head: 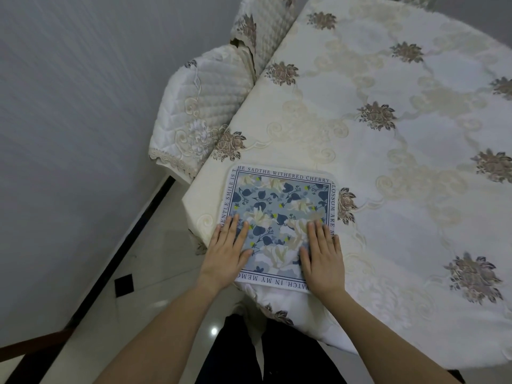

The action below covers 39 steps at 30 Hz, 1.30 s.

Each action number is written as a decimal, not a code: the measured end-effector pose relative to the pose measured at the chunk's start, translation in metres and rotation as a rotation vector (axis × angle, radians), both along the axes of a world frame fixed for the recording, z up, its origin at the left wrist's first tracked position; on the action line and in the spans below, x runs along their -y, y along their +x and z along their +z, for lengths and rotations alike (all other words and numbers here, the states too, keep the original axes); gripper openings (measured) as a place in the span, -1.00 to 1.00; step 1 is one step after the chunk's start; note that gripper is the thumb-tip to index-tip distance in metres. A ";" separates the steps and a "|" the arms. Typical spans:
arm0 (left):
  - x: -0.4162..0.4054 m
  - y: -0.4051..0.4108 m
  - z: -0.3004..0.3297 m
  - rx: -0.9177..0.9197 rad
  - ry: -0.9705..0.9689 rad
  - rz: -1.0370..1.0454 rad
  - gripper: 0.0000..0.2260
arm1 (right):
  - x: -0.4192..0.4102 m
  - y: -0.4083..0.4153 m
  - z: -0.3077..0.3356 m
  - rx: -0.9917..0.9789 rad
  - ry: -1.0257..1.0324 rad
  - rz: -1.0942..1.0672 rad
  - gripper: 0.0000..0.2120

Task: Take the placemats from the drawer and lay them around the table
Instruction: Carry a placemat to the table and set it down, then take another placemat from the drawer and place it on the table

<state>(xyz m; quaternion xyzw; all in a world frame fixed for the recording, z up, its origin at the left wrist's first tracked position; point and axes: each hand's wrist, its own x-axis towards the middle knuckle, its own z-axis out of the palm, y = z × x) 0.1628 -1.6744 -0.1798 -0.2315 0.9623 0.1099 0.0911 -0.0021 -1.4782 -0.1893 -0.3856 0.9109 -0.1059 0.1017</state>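
A square placemat (279, 209) with blue leaves, cream flowers and a border of printed words lies flat at the near corner of the table (401, 151), which is covered by a cream embroidered cloth. My left hand (228, 250) rests palm down on the mat's left edge, fingers spread. On the mat's right side my right hand (322, 254) lies flat in the same way. Neither hand grips anything. No drawer and no other placemat is in view.
A chair (199, 106) with a quilted white cover stands against the table's left side, and a second covered chair back (263, 26) shows farther off. A grey wall rises on the left above a glossy tiled floor (133, 295) with a dark skirting strip.
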 end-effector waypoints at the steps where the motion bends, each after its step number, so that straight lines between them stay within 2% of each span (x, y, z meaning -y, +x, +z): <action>1: 0.001 -0.001 0.001 0.014 0.020 0.000 -0.42 | 0.000 0.000 0.002 0.020 0.020 -0.002 -0.44; 4: 0.003 -0.003 0.014 0.064 0.085 0.009 -0.37 | 0.000 -0.003 0.009 0.083 0.031 0.000 -0.39; 6: 0.006 -0.009 0.028 0.043 0.163 0.034 -0.38 | 0.001 -0.007 0.023 0.214 -0.032 -0.029 -0.38; 7: 0.007 -0.014 0.036 0.012 0.246 0.068 -0.43 | 0.003 -0.008 0.035 0.327 -0.103 -0.065 -0.41; 9: 0.009 -0.021 0.061 -0.109 0.437 0.190 -0.53 | 0.005 -0.006 0.067 0.608 -0.356 -0.284 -0.45; 10: 0.009 -0.024 0.073 -0.194 0.486 0.233 -0.55 | 0.004 -0.003 0.083 0.693 -0.497 -0.396 -0.46; 11: 0.008 -0.025 0.085 -0.269 0.500 0.243 -0.55 | 0.001 0.001 0.100 0.693 -0.598 -0.463 -0.47; 14: 0.002 -0.025 0.118 -0.364 0.426 0.094 -0.51 | -0.019 0.020 0.147 0.451 -0.666 -0.412 -0.50; 17: -0.006 -0.020 0.147 -0.429 0.325 -0.150 -0.51 | -0.047 0.047 0.172 0.187 -0.569 -0.351 -0.50; 21: -0.025 -0.012 0.170 -0.491 0.180 -0.421 -0.46 | -0.086 0.092 0.185 -0.016 -0.490 -0.473 -0.50; 24: -0.049 -0.005 0.180 -0.537 0.147 -0.568 -0.48 | -0.115 0.136 0.194 -0.148 -0.466 -0.589 -0.46; 27: -0.081 0.001 0.183 -0.528 0.151 -0.737 -0.49 | -0.146 0.184 0.195 -0.189 -0.416 -0.741 -0.46; 33: -0.168 0.037 0.159 -0.414 0.210 -1.072 -0.51 | -0.212 0.283 0.169 -0.130 -0.392 -0.987 -0.49; 39: -0.254 0.052 0.147 -0.298 0.174 -1.209 -0.52 | -0.305 0.351 0.150 -0.051 -0.390 -1.236 -0.48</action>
